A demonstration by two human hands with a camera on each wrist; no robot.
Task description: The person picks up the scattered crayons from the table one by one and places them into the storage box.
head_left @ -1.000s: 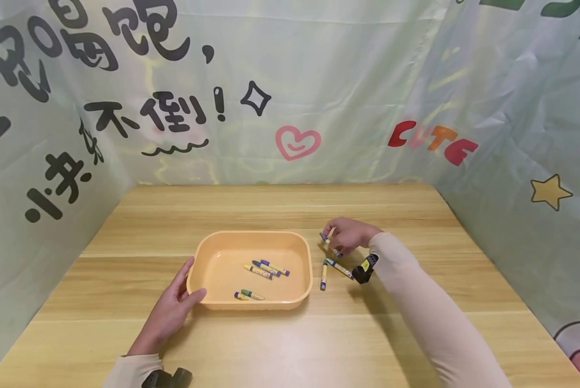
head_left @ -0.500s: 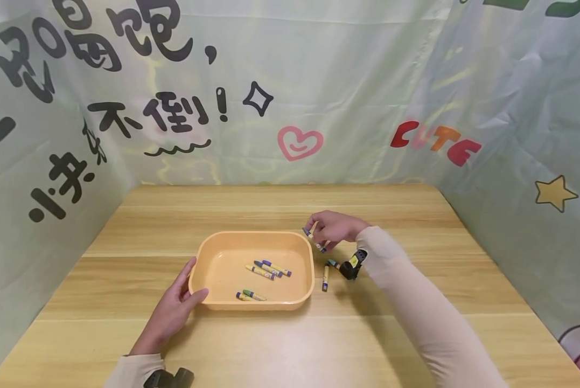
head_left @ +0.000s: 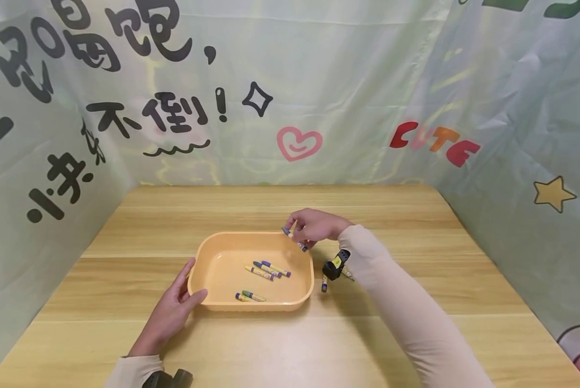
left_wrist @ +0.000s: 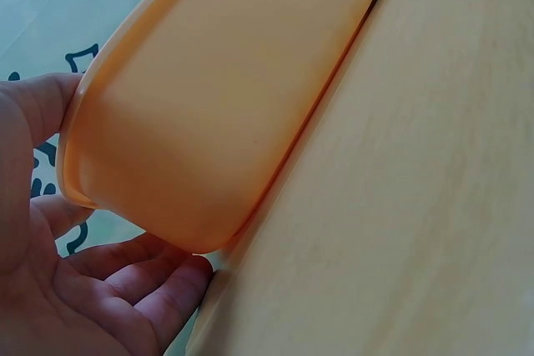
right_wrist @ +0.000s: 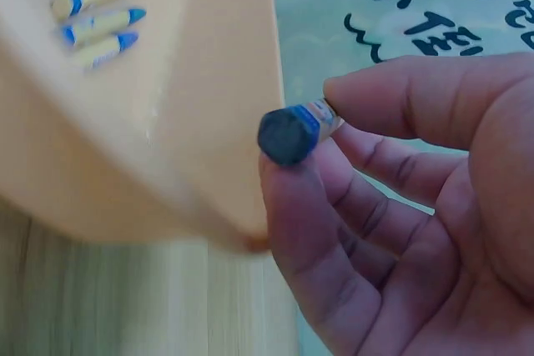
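Observation:
A crayon [right_wrist: 288,135] with a dark blue-grey end is pinched between the thumb and fingers of my right hand [head_left: 318,223], above the right back corner of a light orange plastic tray [head_left: 224,269]. My left hand [head_left: 172,312] grips the tray's left end. In the left wrist view its thumb hooks over the rim while the other fingers [left_wrist: 179,289] lie against the outer wall, low by the table. Inside the tray, a group of yellow-wrapped crayons [head_left: 259,272] lies near the middle, and a green-tipped crayon [head_left: 254,296] and another lie along the front wall.
Two more crayons lie on the wooden table [head_left: 251,350] right of the tray, one of them a crayon [head_left: 324,284] partly covered by the right wrist camera [head_left: 335,265]. Printed cloth walls [head_left: 367,97] enclose the table at the back and sides.
My right hand has carried the crayon leftward from the table on the tray's right to over its back right corner. The left hand has stayed at the tray's left end.

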